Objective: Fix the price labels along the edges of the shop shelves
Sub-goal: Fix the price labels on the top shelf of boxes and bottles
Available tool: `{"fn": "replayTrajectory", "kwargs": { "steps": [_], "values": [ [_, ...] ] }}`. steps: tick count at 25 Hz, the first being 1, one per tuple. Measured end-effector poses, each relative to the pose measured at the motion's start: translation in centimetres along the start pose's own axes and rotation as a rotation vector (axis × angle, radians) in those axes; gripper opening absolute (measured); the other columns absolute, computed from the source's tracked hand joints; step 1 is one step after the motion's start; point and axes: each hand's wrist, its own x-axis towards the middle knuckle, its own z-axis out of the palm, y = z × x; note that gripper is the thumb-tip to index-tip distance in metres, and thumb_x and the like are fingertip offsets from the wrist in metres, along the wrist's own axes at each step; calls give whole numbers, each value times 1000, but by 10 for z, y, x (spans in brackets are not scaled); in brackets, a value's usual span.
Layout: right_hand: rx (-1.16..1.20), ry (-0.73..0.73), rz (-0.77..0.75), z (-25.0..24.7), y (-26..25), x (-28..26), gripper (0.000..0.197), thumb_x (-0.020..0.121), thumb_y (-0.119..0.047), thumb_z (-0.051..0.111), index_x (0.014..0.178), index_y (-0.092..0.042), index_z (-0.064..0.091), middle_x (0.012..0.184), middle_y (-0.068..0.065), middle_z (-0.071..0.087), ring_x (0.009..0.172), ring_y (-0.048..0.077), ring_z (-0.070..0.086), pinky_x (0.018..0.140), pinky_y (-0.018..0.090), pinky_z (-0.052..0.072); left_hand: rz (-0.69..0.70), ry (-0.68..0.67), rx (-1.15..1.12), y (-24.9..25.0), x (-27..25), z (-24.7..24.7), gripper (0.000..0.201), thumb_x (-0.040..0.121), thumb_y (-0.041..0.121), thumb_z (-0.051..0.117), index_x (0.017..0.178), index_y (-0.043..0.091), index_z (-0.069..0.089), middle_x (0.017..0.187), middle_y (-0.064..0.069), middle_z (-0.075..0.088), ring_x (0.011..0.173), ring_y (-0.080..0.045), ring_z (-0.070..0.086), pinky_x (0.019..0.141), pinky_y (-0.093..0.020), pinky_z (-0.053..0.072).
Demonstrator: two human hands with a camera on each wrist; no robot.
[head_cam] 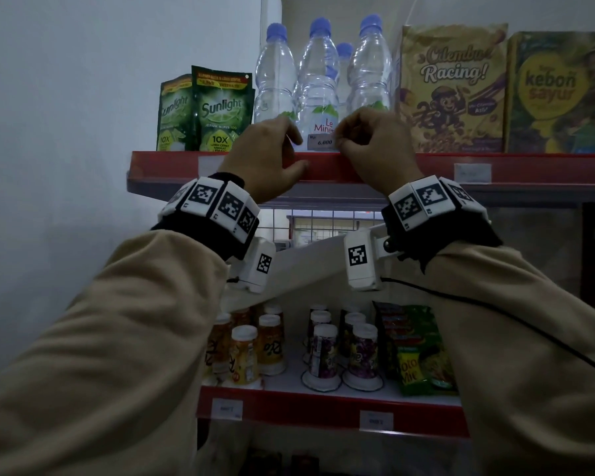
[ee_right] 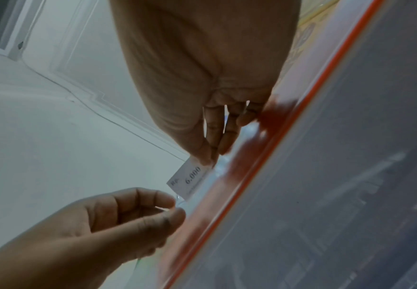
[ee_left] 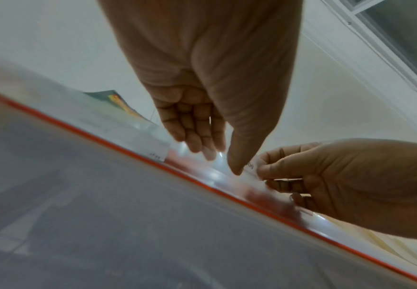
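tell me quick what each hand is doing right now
Left hand: pinching the clear label strip on the red shelf edge.
Right hand: pinching the 6.000 price label.

Both arms raised, left grip apparently pinching, right grip pinching

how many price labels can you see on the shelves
5: the price label marked 6.000 held by both hands above the top shelf edge, two on that edge, two on the lower edge. Arms may hide more.

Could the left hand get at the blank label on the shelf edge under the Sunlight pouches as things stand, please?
Probably yes: that label sits just beside the left hand with nothing in between, though its fingers first have to let go of the price tag.
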Motion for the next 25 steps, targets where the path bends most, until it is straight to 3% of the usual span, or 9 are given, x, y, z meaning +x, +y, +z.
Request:
{"fn": "replayTrajectory", "kwargs": {
  "steps": [3, 7, 10, 15, 19, 25],
  "values": [
    [-40, -79, -17, 2, -1, 1, 7, 81, -15, 67, 87, -18, 70, 81, -2, 68, 74, 8, 61, 69, 16, 46, -15, 46, -65, 2, -1, 4, 26, 87, 30, 64, 107, 13, 59, 87, -4, 64, 82, -18, 57, 79, -29, 45],
    [-93, -197, 3, -3, -3, 4, 10, 82, -13, 65, 90, -19, 68, 78, -6, 63, 71, 5, 57, 66, 16, 44, -11, 39, 30, -1, 2, 12, 23, 93, 30, 54, 102, 12, 64, 97, -10, 58, 96, -25, 50, 81, -29, 34],
    [-195, -294, -20, -9, -5, 7, 10, 85, -18, 65, 94, -19, 67, 72, -14, 54, 64, -2, 49, 55, 4, 36, -10, 39, 41, -3, 2, 15, 26, 94, 30, 52, 102, 10, 65, 99, -12, 58, 100, -26, 49, 81, -30, 33],
    [-300, -404, -21, -13, -9, 9, 15, 91, -22, 61, 102, -14, 67, 82, -7, 53, 80, 10, 49, 72, 20, 35, -11, 23, 39, -4, 3, 14, 25, 95, 29, 50, 100, 9, 64, 96, -11, 60, 98, -27, 52, 83, -32, 35],
    [-367, -423, -34, -13, -11, 9, 18, 93, -23, 58, 106, -14, 66, 94, -2, 53, 86, 11, 47, 74, 21, 33, -15, -15, 41, -4, 5, 13, 26, 95, 29, 50, 101, 8, 65, 92, -9, 55, 96, -29, 51, 80, -32, 35],
    [-418, -453, -12, -14, -16, 9, 22, 95, -26, 56, 110, -14, 65, 97, -2, 51, 89, 12, 46, 77, 23, 34, -22, -20, 17, -3, 4, 12, 22, 95, 29, 50, 102, 11, 61, 99, -12, 61, 98, -29, 53, 84, -37, 41]
  ]
}}
